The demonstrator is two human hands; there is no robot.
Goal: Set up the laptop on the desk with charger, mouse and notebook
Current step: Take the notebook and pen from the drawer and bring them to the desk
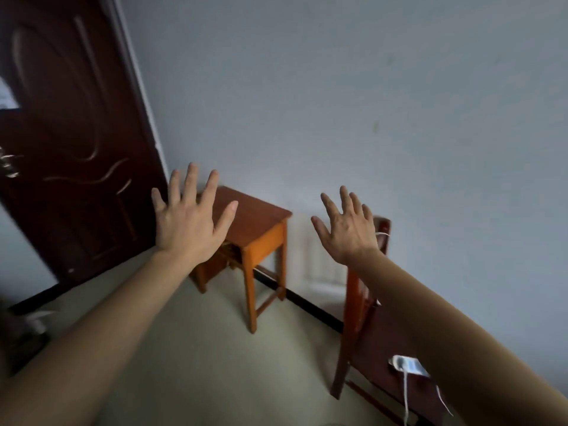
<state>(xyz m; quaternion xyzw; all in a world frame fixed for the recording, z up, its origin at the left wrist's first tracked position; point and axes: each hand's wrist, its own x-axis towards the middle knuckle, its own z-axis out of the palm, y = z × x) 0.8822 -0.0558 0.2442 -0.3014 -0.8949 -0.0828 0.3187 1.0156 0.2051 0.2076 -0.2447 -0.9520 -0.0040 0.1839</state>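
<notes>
Hovering with fingers straight and spread, the left hand (187, 222) and right hand (350, 232) hold nothing. Between them stands the small worktop (258, 213), smooth orange-brown wood on square legs, set against the plain pale wall (338, 87); the left hand hides its left part. A dark red wooden chair (356, 302) stands to the right, a white charger (407, 364) with thin cords lying on its seat. A carved dark door (67, 149) stands left.

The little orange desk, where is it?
Head view, mid-frame: the desk stands against the wall, between the dark door and the red-brown chair, partly behind the left hand.
</notes>
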